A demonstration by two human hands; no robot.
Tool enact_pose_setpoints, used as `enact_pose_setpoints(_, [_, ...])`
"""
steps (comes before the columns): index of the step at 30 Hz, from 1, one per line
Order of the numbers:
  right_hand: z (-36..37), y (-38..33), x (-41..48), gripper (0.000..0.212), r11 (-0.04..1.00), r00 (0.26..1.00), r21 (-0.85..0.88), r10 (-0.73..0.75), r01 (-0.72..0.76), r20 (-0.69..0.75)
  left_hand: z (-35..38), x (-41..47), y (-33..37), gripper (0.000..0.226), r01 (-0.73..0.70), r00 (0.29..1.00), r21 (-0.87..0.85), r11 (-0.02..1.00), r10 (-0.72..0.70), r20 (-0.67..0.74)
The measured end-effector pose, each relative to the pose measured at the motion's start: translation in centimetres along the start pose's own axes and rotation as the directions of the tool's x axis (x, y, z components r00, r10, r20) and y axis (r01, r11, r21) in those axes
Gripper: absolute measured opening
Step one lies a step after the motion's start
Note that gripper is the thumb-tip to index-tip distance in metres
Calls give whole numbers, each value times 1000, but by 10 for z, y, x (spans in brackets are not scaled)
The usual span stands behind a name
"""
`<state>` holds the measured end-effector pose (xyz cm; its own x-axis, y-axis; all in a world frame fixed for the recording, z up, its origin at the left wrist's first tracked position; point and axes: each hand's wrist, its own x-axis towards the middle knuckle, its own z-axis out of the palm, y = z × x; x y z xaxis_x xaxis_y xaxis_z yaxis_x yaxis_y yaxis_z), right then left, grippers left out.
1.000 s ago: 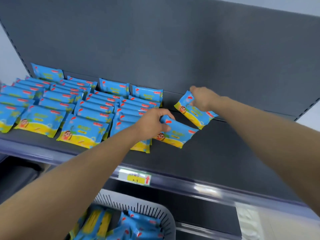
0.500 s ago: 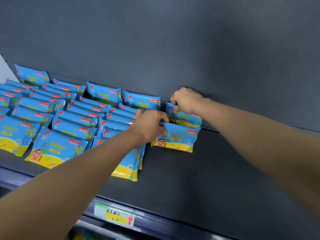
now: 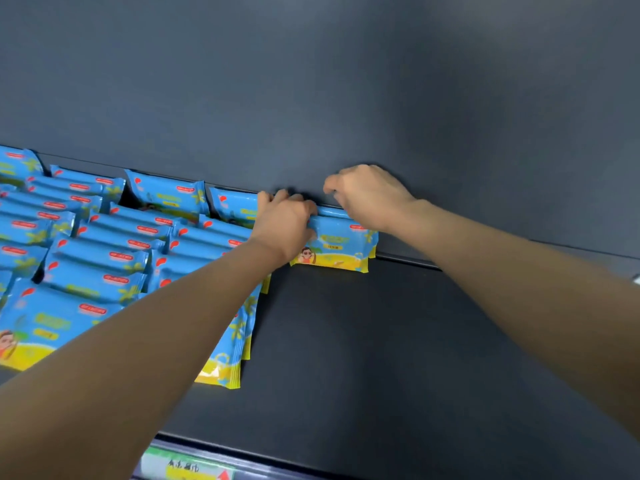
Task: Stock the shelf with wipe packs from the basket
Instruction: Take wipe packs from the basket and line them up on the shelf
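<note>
Blue and yellow wipe packs fill the left half of the dark shelf in overlapping rows. At the back, against the rear wall, a wipe pack stands upright at the head of a new row; a second pack behind it is mostly hidden. My left hand grips the left top edge of this pack, fingers curled over it. My right hand has its fingers curled down on the pack's right top edge at the back wall. The basket is out of view.
The grey back panel rises straight behind the packs. The right half of the shelf is bare dark surface. A price label strip with a yellow tag and red arrow runs along the front edge at the bottom.
Both hands moved back to the rear wall. The two packs, held apart a second ago, now stand together at the back. The view has risen, and the basket has dropped out of frame.
</note>
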<state>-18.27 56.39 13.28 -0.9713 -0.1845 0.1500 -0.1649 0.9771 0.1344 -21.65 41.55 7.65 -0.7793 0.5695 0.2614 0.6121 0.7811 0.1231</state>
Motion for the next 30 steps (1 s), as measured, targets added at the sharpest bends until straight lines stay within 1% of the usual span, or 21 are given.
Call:
enact_pose_setpoints(2, [-5,4,-7,20,999,999,42,32,-31,-29,1,2,2,37,-5,1000,45,999,6,-12])
enact_pose_setpoints(7, [-15,5,-30,20,986,985,123,129,-115,-114,4,-7,9,51,-38,999,186,982,43,-24])
enact_pose_setpoints(12, [-25,-8,-56,22,972,978,171,183,-163,-104,-6,-25,9,60,-38,994,138,990,52,-95])
enact_pose_setpoints(15, [-32,-21,-73,24,970,974,157,202,-184,-107,-21,-41,11,53,-66,982,91,994,81,-171])
enact_pose_setpoints(18, [-47,-37,-89,27,968,965,147,222,-201,-142,-46,-61,15,44,-114,953,36,993,119,-278])
enact_pose_setpoints(21, [-66,-59,-103,31,968,950,139,234,-208,-208,-80,-88,18,41,-168,912,-1,986,155,-381])
enact_pose_setpoints(23, [-82,-76,-113,33,971,938,112,234,-212,-254,-104,-109,18,41,-196,882,9,981,181,-435])
enact_pose_setpoints(30, [-144,-145,-153,34,975,881,43,215,-217,-422,-181,-187,8,39,-262,795,57,963,248,-554])
